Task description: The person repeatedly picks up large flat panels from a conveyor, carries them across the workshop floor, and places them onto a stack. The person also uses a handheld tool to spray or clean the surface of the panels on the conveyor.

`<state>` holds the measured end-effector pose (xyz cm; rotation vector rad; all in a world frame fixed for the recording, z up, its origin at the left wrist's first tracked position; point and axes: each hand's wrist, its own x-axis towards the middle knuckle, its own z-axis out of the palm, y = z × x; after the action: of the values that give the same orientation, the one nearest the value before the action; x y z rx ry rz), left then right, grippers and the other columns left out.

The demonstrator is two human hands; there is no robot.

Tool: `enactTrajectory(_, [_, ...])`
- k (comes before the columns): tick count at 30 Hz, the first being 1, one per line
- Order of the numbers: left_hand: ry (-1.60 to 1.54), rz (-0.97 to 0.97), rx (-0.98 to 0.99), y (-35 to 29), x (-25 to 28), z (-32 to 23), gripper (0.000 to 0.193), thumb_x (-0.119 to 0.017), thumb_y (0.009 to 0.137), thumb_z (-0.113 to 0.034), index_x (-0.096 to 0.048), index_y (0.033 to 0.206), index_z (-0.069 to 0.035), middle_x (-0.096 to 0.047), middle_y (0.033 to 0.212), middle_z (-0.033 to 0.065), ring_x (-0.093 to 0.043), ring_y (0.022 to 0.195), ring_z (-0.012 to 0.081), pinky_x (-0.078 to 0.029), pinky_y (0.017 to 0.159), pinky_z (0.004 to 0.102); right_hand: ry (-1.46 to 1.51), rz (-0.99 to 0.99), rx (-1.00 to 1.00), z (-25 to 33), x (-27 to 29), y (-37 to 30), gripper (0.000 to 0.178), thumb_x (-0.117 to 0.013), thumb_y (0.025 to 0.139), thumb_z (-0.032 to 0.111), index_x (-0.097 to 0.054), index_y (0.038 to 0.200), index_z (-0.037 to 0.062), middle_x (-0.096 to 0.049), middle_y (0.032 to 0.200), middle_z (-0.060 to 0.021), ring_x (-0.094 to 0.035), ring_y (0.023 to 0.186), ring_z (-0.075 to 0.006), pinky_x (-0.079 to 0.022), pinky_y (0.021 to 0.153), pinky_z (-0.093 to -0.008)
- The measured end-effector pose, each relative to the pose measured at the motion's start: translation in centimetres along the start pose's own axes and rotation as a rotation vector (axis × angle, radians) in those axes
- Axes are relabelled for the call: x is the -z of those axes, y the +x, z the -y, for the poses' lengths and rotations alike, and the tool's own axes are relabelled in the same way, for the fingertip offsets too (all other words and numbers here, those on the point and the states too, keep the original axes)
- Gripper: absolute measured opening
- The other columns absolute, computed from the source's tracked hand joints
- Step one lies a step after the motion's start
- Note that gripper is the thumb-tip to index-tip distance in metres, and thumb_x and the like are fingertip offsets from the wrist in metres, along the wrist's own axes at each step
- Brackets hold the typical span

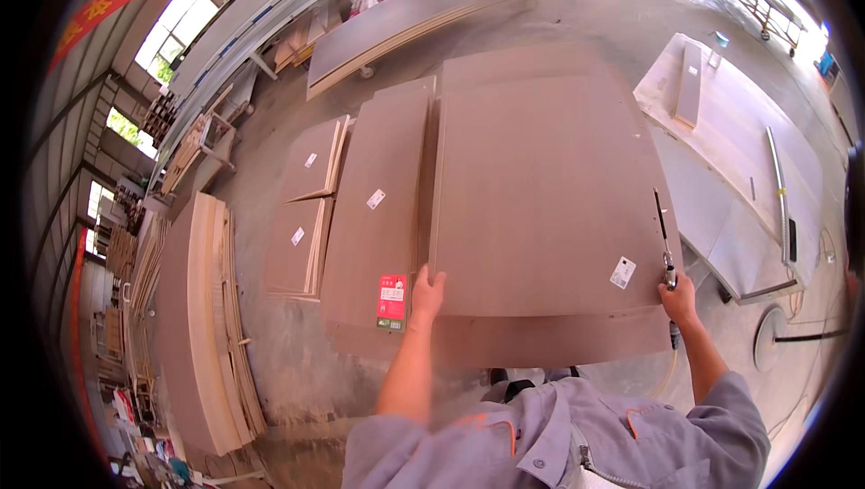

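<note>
A large brown panel lies in front of me on top of a stack, with a small white label near its right front corner. At its left edge, close to the front corner, my left hand grips the panel between thumb and fingers. My right hand is closed around an air blow gun beside the right edge. Its long thin nozzle points away from me over the panel, and a yellow hose hangs below. Whether the right hand also touches the panel, I cannot tell.
Left of the panel stand a narrower brown stack with a red card, and smaller panels. Upright boards stand farther left. At right, a pale worktable carries a narrow strip and a metal bar.
</note>
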<state>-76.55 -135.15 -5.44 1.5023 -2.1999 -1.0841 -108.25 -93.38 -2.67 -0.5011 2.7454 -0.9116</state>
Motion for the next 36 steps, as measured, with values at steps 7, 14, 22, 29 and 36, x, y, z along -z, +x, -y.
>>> enactTrajectory(7, [0.2,0.039,0.072,-2.1,3.0,0.4,0.07,-0.054,0.084,-0.046,-0.035,0.135,-0.002,-0.049,0.127,0.0251,-0.047,0.118,0.0367,-0.036,0.1,0.0411,0.192,-0.113,0.157,-3.1,-0.8,0.3,0.019,-0.058,0.081,0.009,-0.06,0.097,-0.0004,-0.063,0.077,-0.0061,-0.058,0.069,-0.0143,-0.045,0.06,-0.0306])
enactTrajectory(14, [-0.033,-0.27,-0.178,-19.0,5.3,7.7,0.063,-0.061,0.077,-0.029,-0.04,0.127,0.005,-0.042,0.131,0.0244,-0.039,0.123,0.037,-0.035,0.101,0.0423,0.586,0.512,0.393,8.4,-7.4,-3.8,0.046,-0.06,0.078,0.01,-0.052,0.121,-0.0034,-0.052,0.065,0.0009,-0.043,0.048,-0.006,-0.032,0.043,-0.0189])
enactTrajectory(22, [-0.767,-0.344,-0.048,-41.0,15.7,19.3,0.045,-0.056,0.088,-0.034,-0.054,0.113,0.004,-0.06,0.094,0.0121,-0.058,0.079,0.0215,-0.048,0.074,0.0332,0.169,1.599,0.772,27.6,-23.3,-40.1,0.046,-0.057,0.073,0.006,-0.051,0.115,-0.0109,-0.063,0.065,-0.0093,-0.053,0.053,-0.0118,-0.042,0.051,-0.0231])
enactTrajectory(29, [-0.84,-1.162,0.193,-59.0,21.5,29.0,0.034,-0.051,0.094,-0.03,-0.057,0.081,0.001,-0.055,0.072,0.0051,-0.053,0.065,0.0107,-0.047,0.056,0.0278,-0.302,2.12,1.123,33.3,-29.2,-63.6,0.042,-0.059,0.074,0.009,-0.058,0.114,-0.0031,-0.056,0.062,-0.0012,-0.05,0.051,-0.0091,-0.04,0.049,-0.0224])
enactTrajectory(36, [-0.955,-1.827,0.796,-78.2,19.5,30.0,0.037,-0.051,0.093,-0.034,-0.059,0.081,0.0,-0.059,0.068,0.0039,-0.055,0.063,0.0098,-0.045,0.056,0.0271,-0.778,2.653,1.591,29.1,-29.4,-87.3,0.043,-0.063,0.073,0.008,-0.055,0.115,0.0004,-0.063,0.074,-0.003,-0.059,0.065,-0.0121,-0.048,0.062,-0.0271])
